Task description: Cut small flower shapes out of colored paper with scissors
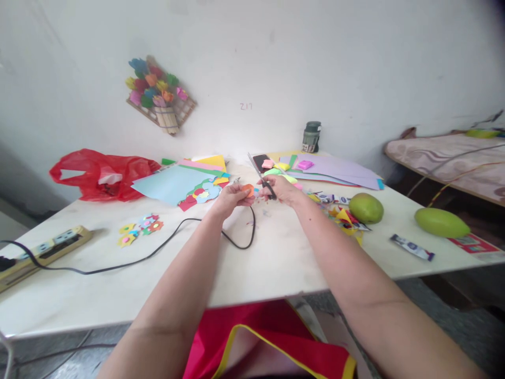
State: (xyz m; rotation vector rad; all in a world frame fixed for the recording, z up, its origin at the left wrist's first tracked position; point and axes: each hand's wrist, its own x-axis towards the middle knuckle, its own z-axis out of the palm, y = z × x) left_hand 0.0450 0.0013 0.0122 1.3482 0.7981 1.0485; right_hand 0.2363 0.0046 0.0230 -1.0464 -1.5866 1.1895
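Note:
Pinched in my left hand [232, 201] is a small orange paper piece [248, 190], held above the middle of the table. Just to its right, my right hand [281, 189] is closed round the dark handles of a pair of scissors [269, 187], whose blades point up and away to the left. A bit of blue shows between the two hands, too small to name. Behind my left hand lie cut paper flower shapes [203, 195] in blue, red and green. Small finished paper flowers [141, 228] with pink centres sit to the left.
A black cable [158, 252] loops across the table from a power strip [47, 252]. A red plastic bag [106, 173], coloured paper sheets [339, 169], pink and yellow clay packs [282, 166], two green fruits [366, 208], paper scraps [347, 218] and a tube [412, 247] lie around.

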